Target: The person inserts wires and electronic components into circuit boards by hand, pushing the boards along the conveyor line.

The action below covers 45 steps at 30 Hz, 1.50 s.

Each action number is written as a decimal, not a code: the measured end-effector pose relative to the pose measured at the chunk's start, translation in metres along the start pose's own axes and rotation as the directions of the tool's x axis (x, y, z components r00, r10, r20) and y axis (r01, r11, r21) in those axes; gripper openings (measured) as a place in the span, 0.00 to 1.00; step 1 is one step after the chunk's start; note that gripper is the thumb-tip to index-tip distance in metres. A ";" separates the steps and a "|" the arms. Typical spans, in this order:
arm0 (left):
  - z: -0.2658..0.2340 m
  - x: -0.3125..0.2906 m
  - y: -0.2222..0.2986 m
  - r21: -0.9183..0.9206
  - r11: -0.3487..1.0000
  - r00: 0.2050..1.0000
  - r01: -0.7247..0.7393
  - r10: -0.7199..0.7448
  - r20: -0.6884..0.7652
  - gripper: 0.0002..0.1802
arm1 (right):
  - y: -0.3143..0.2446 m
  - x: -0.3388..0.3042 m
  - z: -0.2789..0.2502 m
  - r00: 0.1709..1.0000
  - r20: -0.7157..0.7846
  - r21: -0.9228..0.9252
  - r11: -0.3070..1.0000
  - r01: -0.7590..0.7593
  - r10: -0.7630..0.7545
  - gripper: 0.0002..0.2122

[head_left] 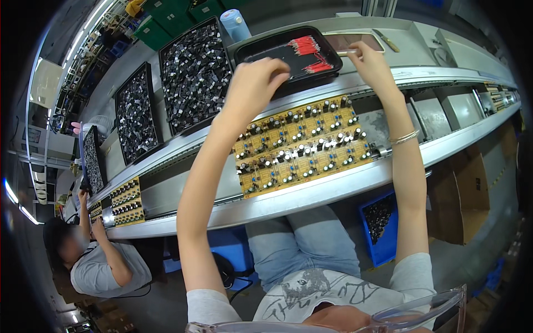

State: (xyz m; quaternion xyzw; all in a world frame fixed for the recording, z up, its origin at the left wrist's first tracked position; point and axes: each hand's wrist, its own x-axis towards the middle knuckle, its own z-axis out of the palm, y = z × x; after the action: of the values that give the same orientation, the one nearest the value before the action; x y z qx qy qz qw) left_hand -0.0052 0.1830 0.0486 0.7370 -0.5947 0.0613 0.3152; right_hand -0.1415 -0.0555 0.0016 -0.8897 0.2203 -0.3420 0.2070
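My left hand (pixel 256 83) hangs over the near left part of a black tray (pixel 261 50). Its fingers are curled, with a gap between thumb and forefinger; nothing shows between them, and the palm is hidden. Inside the tray lie red wire-like parts (pixel 304 45) in bundles. My right hand (pixel 371 62) is just right of the tray, thumb and fingers pinched at the near edge of a pale-rimmed flat panel (pixel 358 42). What the pinch holds is too small to make out. Below both hands, a panel of yellow circuit boards (pixel 300 147) with upright capacitors lies on the conveyor line.
Large black trays of small black parts (pixel 197 77) stand at the left, beside a light blue bottle (pixel 235 25). A metal rail (pixel 311 186) runs along the near edge. Another person (pixel 105 261) works at further boards (pixel 126 202). A blue bin (pixel 380 227) stands below the line.
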 end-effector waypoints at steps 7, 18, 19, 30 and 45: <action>0.072 0.088 -0.019 0.297 0.947 0.889 0.124 -0.238 0.390 0.13 | -0.017 -0.012 0.002 0.998 0.055 -0.043 0.998 -0.039 0.042 0.12; 0.084 0.099 -0.025 0.350 0.914 0.824 0.204 -0.353 0.443 0.11 | -0.041 -0.019 -0.030 0.626 0.668 -0.289 0.915 -0.281 0.403 0.12; 0.084 0.098 -0.025 0.357 0.912 0.832 0.201 -0.351 0.430 0.10 | -0.048 -0.021 -0.033 0.627 0.668 -0.288 0.916 -0.281 0.402 0.12; 0.071 0.084 -0.027 0.326 0.935 0.977 0.139 -0.182 0.108 0.07 | -0.054 -0.025 -0.034 0.528 0.758 -0.238 0.916 -0.324 0.383 0.12; 0.010 0.022 -0.010 -0.171 0.949 0.963 0.265 -0.269 0.002 0.08 | -0.084 -0.045 -0.013 0.455 0.889 0.114 0.986 -0.118 -0.048 0.08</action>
State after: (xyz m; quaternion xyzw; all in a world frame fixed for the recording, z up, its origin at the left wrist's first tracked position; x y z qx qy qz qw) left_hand 0.0071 0.1600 0.0472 0.7806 -0.4892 -0.0249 0.3883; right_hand -0.1592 0.0345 0.0306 -0.9129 0.0700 0.1606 0.3687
